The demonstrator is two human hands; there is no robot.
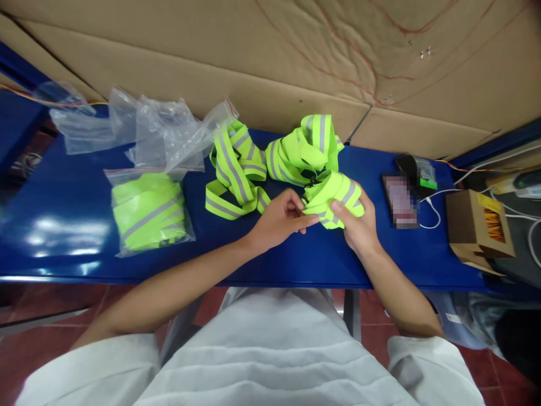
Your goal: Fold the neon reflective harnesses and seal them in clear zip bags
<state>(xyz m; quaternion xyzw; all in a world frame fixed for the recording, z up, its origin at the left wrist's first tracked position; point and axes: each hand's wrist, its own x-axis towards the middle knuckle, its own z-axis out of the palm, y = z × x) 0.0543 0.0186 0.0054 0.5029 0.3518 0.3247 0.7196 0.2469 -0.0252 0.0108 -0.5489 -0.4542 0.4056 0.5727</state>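
Observation:
Above the blue table I hold a folded bundle of neon yellow reflective strap with grey stripes. My right hand is closed around its right side, the thumb pressed on top. At the bundle's left edge, my left hand has its fingers curled and pinching close to a small black part; the fingers hide what they grip there. Behind the hands lie two loose reflective straps, one heaped at the back and one tangled more to the left. A clear zip bag holding a folded strap lies farther left.
Several crumpled clear bags lie at the back left of the blue table. To the right are a phone with a white cable and an open cardboard box. A cardboard-covered wall bounds the back.

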